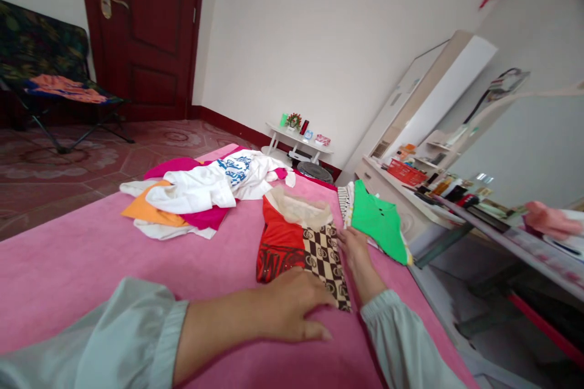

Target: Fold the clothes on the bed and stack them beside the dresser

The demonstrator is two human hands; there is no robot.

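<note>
A red garment with a brown-and-cream checked panel (pixel 322 249) and a sheer beige collar lies flat on the pink bed cover (pixel 219 273). Across its near edge rests my left hand (pixel 296 304), fingers apart, thumb on the cover. My right hand (pixel 357 252) lies along the garment's right edge with its fingers stretched forward, next to the folded green garment (pixel 376 219). Neither hand shows anything gripped. Beyond, on the left, is a loose heap of white, orange and magenta clothes (pixel 205 185).
A dressing table (pixel 420 200) with bottles and a red basket (pixel 406 172) stands at the right. Behind the bed is a small white shelf (pixel 298 139). A folding chair (pixel 50 55) holding orange cloth stands at the far left, near a dark red door (pixel 152 24).
</note>
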